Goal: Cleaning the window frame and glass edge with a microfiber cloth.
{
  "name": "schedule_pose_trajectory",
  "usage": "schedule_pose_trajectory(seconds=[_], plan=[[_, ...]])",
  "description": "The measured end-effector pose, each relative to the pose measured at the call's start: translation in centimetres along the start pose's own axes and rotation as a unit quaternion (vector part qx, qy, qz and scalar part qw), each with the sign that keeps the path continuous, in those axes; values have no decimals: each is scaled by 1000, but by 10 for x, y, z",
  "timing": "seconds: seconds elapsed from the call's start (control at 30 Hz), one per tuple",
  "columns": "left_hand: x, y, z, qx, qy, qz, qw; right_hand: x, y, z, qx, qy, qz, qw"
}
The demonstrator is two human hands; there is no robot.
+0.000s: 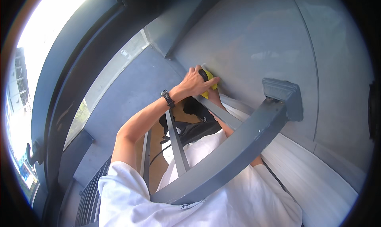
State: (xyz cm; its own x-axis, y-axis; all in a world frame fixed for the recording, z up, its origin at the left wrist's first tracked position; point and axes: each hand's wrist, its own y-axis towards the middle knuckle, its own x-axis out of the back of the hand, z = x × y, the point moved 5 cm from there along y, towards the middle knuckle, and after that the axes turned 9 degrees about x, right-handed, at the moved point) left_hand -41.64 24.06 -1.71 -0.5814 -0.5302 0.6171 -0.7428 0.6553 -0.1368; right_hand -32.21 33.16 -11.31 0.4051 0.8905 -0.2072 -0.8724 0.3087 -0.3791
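Note:
My left hand (195, 81), with a dark watch (167, 98) on its wrist, reaches over a metal railing to the grey wall panel. Its thumb lies across a yellow-and-black hand-held object (212, 78), possibly a tape measure, and its fingers bend over near the wall surface. From below, my right forearm (218, 103) passes behind the railing's bars up to the same object. The right hand (213, 93) is mostly hidden by the object and my left hand, so its grip is not visible. A flat bar (218, 112) of the railing runs just beneath both hands.
A thick grey handrail (220, 155) crosses before my chest and meets the wall at a bracket (282, 97). Thin balusters (177, 143) stand below it. At left is a dark frame (86, 48) beside a bright opening. Pale sheeting (312, 170) lies along the wall's base.

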Motion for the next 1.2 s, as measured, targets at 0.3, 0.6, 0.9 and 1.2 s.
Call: schedule_pose_trajectory(seconds=[0.3, 0.6, 0.9, 1.2], plan=[[84, -33, -43, -100, -268, 42, 957, 13, -54, 30, -123, 244, -97, 957], [67, -57, -110, -178, -414, 196, 871, -11, -36, 70, -99, 67, -58, 991], [55, -59, -112, -209, -450, 105, 862, -37, 40, -3, -185, 169, -74, 965], [68, -63, -101, -207, -398, 109, 887, -5, -125, 147, 374, -177, -282, 866]])
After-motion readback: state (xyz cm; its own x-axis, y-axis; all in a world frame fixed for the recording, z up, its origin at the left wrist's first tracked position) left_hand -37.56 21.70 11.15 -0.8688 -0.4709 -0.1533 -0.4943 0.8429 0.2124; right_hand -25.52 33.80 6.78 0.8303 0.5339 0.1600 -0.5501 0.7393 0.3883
